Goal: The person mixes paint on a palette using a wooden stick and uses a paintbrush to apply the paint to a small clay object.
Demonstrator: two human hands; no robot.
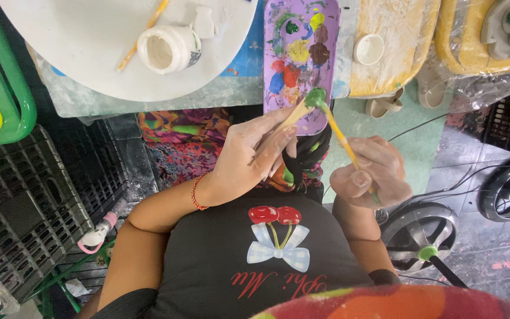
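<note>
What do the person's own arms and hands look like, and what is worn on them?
Both arms are bare, with no sleeves in view. The left hand has a thin red beaded bracelet around its wrist. The right hand wears no jewellery. Pale, dusty smears cover the fingers of both hands.

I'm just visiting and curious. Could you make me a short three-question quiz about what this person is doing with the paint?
1. True or false: the left hand holds a small figure whose top is green.
2. Which tool is in the right hand? A) scissors B) paintbrush C) sponge
3. What lies on the round white board at top left?

Key
1. True.
2. B: a yellow-handled paintbrush, its tip at the green part.
3. An open white jar on its side, beside a second brush.
</note>
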